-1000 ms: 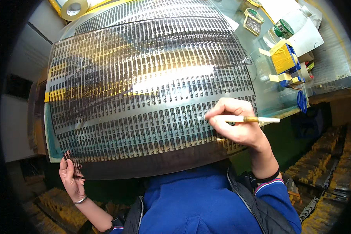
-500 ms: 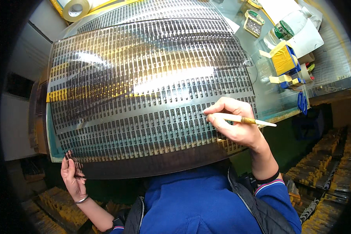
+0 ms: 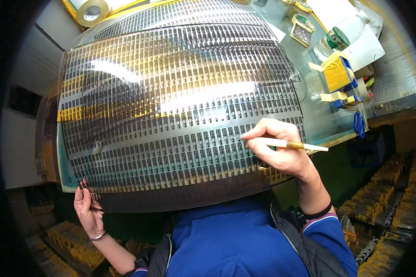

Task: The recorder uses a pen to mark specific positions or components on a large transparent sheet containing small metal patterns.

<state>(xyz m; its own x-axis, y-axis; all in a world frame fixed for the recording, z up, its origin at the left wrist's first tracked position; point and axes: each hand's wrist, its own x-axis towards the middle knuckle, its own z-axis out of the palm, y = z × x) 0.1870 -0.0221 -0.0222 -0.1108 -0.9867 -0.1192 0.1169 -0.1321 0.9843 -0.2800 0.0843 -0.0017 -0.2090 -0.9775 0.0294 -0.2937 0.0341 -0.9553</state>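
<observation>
A large shiny sheet (image 3: pixel 171 101) covered with rows of small dark and gold parts lies across the workbench in front of me. My right hand (image 3: pixel 279 150) grips a thin pale stick with a gold ferrule (image 3: pixel 293 145), its tip touching the sheet near the lower right rows. My left hand (image 3: pixel 88 210) pinches the sheet's lower left corner at the dark near edge.
A tape roll (image 3: pixel 92 11) lies at the back left. At the right stand a plastic bottle (image 3: pixel 346 32), a small tray of parts (image 3: pixel 302 31), a blue and yellow box (image 3: pixel 339 76) and blue scissors (image 3: pixel 358 124). Stacks of yellow strips (image 3: pixel 379 207) fill bins below the bench.
My right hand has shifted slightly left along the sheet with the stick, which now points more level. The left hand stays at the corner.
</observation>
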